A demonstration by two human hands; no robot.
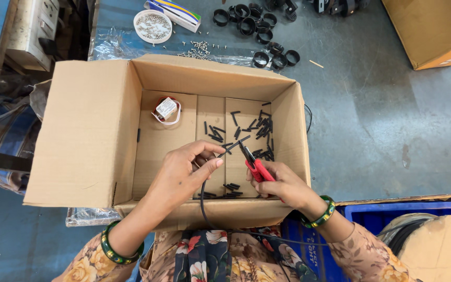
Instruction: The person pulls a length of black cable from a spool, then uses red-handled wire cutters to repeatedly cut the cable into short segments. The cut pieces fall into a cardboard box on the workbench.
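Grey-blue worktop (371,120) fills the scene, with an open cardboard box (90,136) in the middle and a second carton (434,31) at the far right corner. Beyond the box lie a cluster of black plastic rings (259,28), a round white dish of small screws (153,25) and loose screws (198,49) on clear film. Inside the box sit a small spool with a white label (166,109) at the far left and many short black cut pieces (259,128) scattered toward the right, more along the near wall. Over the box, the left hand (184,169) pinches a long black tube (203,201) near its end, the rest trailing down toward the lap. The right hand (283,183) is closed around red-handled cutters (257,168), whose tip meets the tube's end. Judging by the pile, many pieces are already cut, and plenty of tube remains uncut.
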